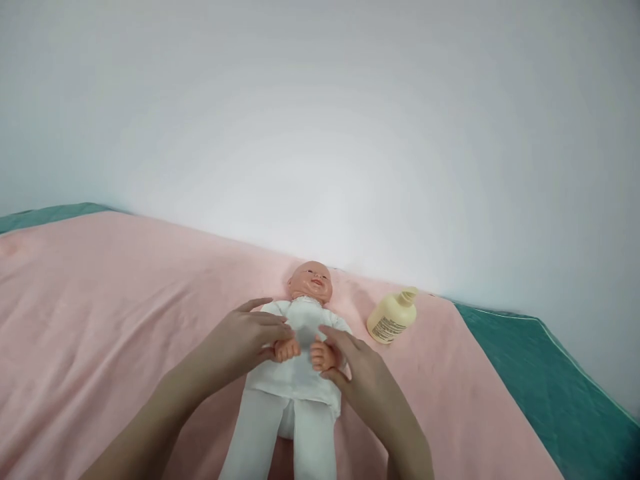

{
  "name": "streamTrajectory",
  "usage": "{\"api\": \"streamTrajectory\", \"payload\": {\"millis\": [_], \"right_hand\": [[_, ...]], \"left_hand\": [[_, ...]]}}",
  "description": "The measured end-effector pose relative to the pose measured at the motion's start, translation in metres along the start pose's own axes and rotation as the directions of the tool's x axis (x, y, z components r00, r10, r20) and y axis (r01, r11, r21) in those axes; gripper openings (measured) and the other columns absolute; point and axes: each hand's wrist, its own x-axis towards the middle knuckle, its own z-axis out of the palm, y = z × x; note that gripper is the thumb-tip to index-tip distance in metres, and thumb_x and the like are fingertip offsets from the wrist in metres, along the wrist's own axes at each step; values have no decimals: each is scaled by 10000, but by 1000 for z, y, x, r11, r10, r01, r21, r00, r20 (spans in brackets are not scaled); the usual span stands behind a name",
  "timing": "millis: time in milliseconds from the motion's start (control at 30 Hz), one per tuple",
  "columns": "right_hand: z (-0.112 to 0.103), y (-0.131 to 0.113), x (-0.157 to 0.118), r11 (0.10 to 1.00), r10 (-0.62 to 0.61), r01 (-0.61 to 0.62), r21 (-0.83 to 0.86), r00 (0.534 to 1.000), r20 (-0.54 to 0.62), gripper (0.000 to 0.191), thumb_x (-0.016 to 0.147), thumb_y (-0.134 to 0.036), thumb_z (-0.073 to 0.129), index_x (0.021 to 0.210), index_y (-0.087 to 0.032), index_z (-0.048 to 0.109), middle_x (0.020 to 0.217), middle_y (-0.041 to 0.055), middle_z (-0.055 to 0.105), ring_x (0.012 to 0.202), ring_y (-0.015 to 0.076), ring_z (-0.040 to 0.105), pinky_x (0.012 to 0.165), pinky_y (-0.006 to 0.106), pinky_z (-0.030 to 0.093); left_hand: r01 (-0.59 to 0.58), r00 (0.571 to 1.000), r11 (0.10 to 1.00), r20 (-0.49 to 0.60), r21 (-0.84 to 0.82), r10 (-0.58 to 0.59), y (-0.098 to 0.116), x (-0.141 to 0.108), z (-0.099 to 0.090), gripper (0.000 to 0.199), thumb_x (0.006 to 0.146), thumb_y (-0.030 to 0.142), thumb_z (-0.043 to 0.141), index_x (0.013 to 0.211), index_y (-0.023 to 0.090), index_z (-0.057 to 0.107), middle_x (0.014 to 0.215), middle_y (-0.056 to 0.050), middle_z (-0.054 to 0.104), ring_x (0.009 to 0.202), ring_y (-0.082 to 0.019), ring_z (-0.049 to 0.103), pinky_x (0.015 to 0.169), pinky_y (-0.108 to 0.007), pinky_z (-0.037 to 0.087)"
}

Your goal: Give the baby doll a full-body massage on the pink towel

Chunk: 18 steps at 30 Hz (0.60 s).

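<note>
A baby doll (300,373) in white clothes lies on its back on a pink towel (100,313), head toward the wall. My left hand (240,340) holds the doll's small hand at its chest. My right hand (350,363) grips the doll's other hand, just beside the first. Both doll hands are drawn together over its belly.
A cream lotion bottle (391,317) lies on its side on the towel, right of the doll's head. Teal bedding (550,380) shows beyond the towel's right edge and at the far left. A plain white wall (320,133) rises right behind the bed.
</note>
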Motion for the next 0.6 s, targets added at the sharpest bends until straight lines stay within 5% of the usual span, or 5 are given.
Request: {"api": "streamTrajectory", "payload": {"millis": [167,333,600], "right_hand": [[11,-5,-2,983,-73,89,-162,992,100,525,797,-5,482,1239,-283,535,1066,6,636,964,191,578,765,272,432],[15,-5,-4,959,-156,178,-221,981,114,375,849,-2,439,1116,-226,577,976,6,622,885,175,561,733,264,417],[25,-8,0,946,-110,152,-286,981,158,418,761,55,425,1068,-187,572,1019,33,593,891,196,540,691,274,423]], "left_hand": [[-176,984,975,17,134,176,11,2,19,164,836,109,597,743,234,647,819,93,716,861,-96,647,1118,-337,211],[-275,957,916,-7,292,290,18,5,46,219,811,61,547,638,190,585,610,77,621,625,-100,593,1073,-373,278],[-291,954,903,20,315,300,19,7,55,224,804,63,521,631,196,572,591,61,600,581,-112,572,1022,-362,338]]}}
